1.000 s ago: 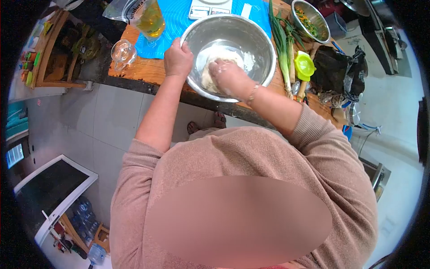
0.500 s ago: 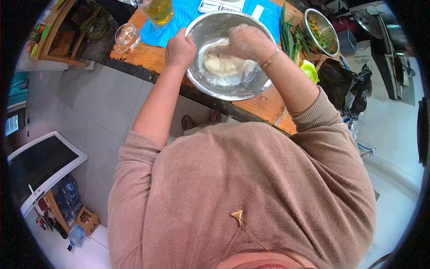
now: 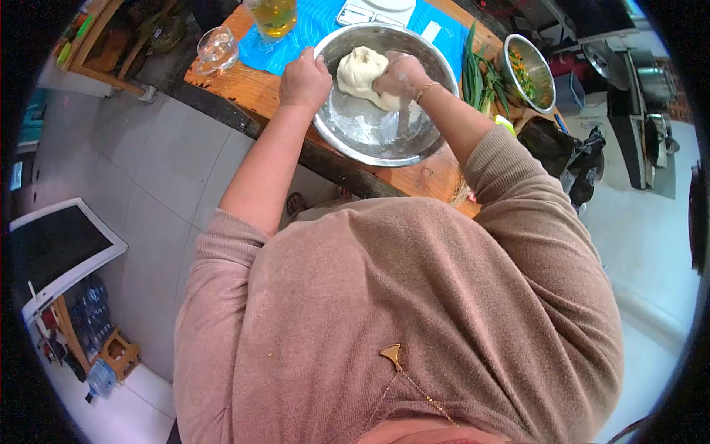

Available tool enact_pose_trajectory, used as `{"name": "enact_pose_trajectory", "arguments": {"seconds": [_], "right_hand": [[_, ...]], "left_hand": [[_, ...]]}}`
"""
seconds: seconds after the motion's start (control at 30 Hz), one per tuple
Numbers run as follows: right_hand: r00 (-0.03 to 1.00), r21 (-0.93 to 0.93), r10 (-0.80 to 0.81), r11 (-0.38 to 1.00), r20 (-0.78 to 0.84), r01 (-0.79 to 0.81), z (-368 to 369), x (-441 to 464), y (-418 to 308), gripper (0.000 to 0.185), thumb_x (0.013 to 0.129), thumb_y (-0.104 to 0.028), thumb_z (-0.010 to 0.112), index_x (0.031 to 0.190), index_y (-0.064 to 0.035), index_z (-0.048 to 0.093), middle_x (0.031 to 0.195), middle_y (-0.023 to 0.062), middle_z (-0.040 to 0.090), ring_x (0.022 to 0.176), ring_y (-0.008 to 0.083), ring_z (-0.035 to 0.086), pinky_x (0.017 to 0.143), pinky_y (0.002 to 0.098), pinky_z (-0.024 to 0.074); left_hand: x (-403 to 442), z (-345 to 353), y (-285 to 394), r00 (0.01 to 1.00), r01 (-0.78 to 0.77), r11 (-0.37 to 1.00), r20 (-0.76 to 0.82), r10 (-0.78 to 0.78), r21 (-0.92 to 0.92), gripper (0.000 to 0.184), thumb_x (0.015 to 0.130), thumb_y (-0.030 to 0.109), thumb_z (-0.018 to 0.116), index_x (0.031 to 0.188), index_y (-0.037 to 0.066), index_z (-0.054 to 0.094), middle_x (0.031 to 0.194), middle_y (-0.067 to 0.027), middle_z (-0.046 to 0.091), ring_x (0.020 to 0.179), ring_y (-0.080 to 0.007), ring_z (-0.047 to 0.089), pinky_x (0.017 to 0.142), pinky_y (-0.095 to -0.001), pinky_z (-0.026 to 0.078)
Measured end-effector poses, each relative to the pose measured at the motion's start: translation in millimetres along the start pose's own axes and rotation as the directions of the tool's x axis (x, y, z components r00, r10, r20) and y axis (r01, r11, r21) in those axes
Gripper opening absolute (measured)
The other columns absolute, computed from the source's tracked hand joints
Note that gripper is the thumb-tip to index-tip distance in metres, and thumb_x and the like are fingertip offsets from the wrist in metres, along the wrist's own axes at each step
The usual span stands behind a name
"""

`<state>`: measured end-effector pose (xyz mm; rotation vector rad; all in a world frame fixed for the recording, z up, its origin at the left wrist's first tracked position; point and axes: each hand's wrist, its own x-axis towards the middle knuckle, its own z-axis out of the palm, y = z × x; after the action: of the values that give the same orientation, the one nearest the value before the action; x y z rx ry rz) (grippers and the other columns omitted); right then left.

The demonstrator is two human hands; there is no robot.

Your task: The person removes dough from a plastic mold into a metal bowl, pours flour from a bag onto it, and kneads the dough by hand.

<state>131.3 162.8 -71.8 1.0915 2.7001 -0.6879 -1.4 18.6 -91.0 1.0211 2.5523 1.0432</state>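
Observation:
A large metal mixing bowl point(image 3: 370, 155) stands at the front edge of the wooden table, slightly tilted in my view. My left hand point(image 3: 305, 80) is closed around its left rim, thumb along the edge. Inside lies a lump of pale dough point(image 3: 360, 72), heaped toward the back of the bowl. My right hand point(image 3: 402, 75), dusted with flour or dough, is pressed into the right side of the dough with its fingers curled on it. The fingertips are partly hidden. Smears of flour coat the bowl's inner bottom.
Behind the bowl lies a blue mat point(image 3: 314, 33) with a white scale point(image 3: 376, 13) and a jug of yellow liquid point(image 3: 274, 18). A glass cup point(image 3: 218, 50) stands left. To the right are green onions point(image 3: 479, 78), a bowl of chopped vegetables point(image 3: 549, 78) and a black plastic bag point(image 3: 551, 144).
The dough has gone from spread low in the bowl to a taller lump farther back. My right hand has moved slightly down and stays on the dough. My left hand keeps the rim.

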Motion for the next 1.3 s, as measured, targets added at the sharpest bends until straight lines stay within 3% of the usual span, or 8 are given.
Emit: {"name": "enact_pose_trajectory", "arguments": {"seconds": [0.1,0.23,0.47,0.83,0.97,1.0,1.13,1.3], "right_hand": [[0.988,0.344,0.036,0.935,0.147,-0.085,-20,-7,-18,0.051,0.060,-0.037,0.078,0.094,-0.0005,0.066,0.087,0.0176,0.067,0.070,0.0268,0.067,0.061,0.0357,0.0553],[0.952,-0.170,-0.295,0.937,0.075,0.304,-50,1,-14,0.046,0.064,-0.030,0.078,0.101,-0.0053,0.065,0.083,0.0175,0.067,0.070,0.0271,0.067,0.063,0.0376,0.0533],[0.968,-0.616,-0.203,0.747,0.148,0.251,0,-1,17,0.040,0.070,-0.022,0.061,0.104,-0.0014,0.063,0.095,0.0192,0.067,0.090,0.0313,0.066,0.077,0.0404,0.0530],[0.818,0.325,-0.029,0.926,0.574,-0.195,5,-53,1,0.043,0.077,-0.035,0.067,0.093,0.0052,0.063,0.083,0.0161,0.066,0.064,0.0177,0.065,0.052,0.0306,0.0540],[0.813,0.800,-0.162,-0.153,0.559,-0.580,20,-68,-31,0.023,0.088,-0.013,0.059,0.102,0.0027,0.052,0.081,0.0129,0.061,0.062,0.0238,0.065,0.055,0.0315,0.0554],[0.870,0.851,-0.138,-0.186,0.473,-0.492,15,-65,-34,0.022,0.090,-0.010,0.055,0.106,0.0040,0.053,0.088,0.0168,0.062,0.065,0.0237,0.066,0.057,0.0323,0.0559],[0.966,0.631,-0.140,0.776,0.219,-0.030,-36,-31,-9,0.028,0.090,-0.021,0.057,0.106,0.0023,0.061,0.089,0.0129,0.068,0.078,0.0227,0.066,0.067,0.0336,0.0546],[0.946,0.020,-0.286,0.958,0.150,0.286,-48,13,21,0.045,0.079,-0.035,0.063,0.107,0.0007,0.065,0.097,0.0172,0.067,0.087,0.0279,0.064,0.080,0.0358,0.0494]], "left_hand": [[-3,3,0,1.000,0.022,1.000,-0.016,-0.022,-0.006,0.029,0.089,0.023,0.048,0.105,0.000,0.058,0.094,-0.0269,0.063,0.090,-0.0431,0.061,0.080,-0.0491,0.049],[-5,0,-1,1.000,-0.009,1.000,0.028,0.009,-0.014,0.028,0.089,0.022,0.049,0.103,-0.001,0.058,0.093,-0.0270,0.063,0.090,-0.0436,0.061,0.079,-0.0491,0.048],[-8,5,1,0.999,0.002,1.000,-0.039,-0.003,-0.029,0.028,0.089,0.022,0.052,0.104,0.000,0.059,0.093,-0.0244,0.065,0.089,-0.0408,0.062,0.077,-0.0481,0.049],[-7,10,0,0.994,0.014,0.997,-0.103,-0.021,-0.074,0.026,0.087,0.023,0.053,0.099,0.001,0.060,0.089,-0.0241,0.065,0.086,-0.0422,0.061,0.075,-0.0494,0.049],[-4,10,-4,0.996,-0.052,0.997,-0.080,0.048,-0.051,0.026,0.087,0.023,0.052,0.097,0.001,0.061,0.089,-0.0244,0.065,0.086,-0.0423,0.061,0.076,-0.0497,0.049],[-2,11,-6,0.995,-0.065,0.996,-0.080,0.060,-0.057,0.026,0.087,0.023,0.052,0.097,0.001,0.061,0.089,-0.0245,0.065,0.086,-0.0423,0.061,0.076,-0.0497,0.049],[-4,9,-4,0.997,-0.048,0.998,-0.054,0.046,-0.031,0.026,0.088,0.024,0.051,0.098,0.002,0.061,0.090,-0.0243,0.065,0.087,-0.0417,0.062,0.077,-0.0487,0.049],[-4,9,-3,0.998,-0.031,0.999,-0.061,0.030,-0.017,0.029,0.088,0.025,0.051,0.103,0.003,0.062,0.094,-0.0238,0.065,0.089,-0.0417,0.062,0.078,-0.0477,0.050]]}}
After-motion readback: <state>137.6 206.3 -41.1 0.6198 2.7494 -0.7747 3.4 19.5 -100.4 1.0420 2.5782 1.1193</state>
